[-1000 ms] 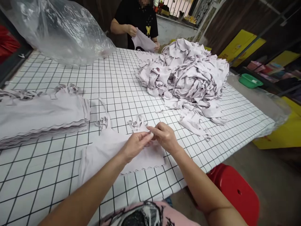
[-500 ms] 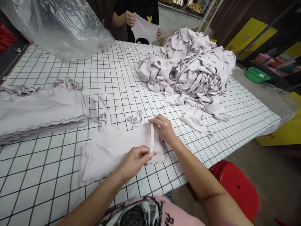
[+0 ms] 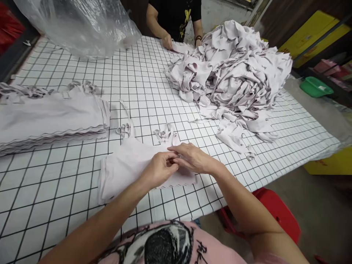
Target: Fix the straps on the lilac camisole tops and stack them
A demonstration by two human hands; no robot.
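Note:
A small stack of pale lilac camisole-like garments (image 3: 129, 163) lies flat before me, thin straps (image 3: 167, 135) curled at its upper edge. Over its right half, my left hand (image 3: 158, 168) and my right hand (image 3: 194, 158) meet, fingertips touching. Both hands are closed in a pinch at the strap of the top garment; my fingers mostly hide that strap. Another strap (image 3: 127, 126) stretches up from the garment's left side onto the checked cloth.
A taller stack of matching garments (image 3: 55, 117) sits at left. A large crumpled heap (image 3: 236, 69) fills the back right. Clear plastic (image 3: 82, 29) hangs over the back left. Across the table stands a co-worker (image 3: 176, 18). A red stool (image 3: 275, 216) is below the right edge.
My left hand has moved up to meet my right, and the strap stretched between them has become mostly hidden. The co-worker has lowered a garment to the table.

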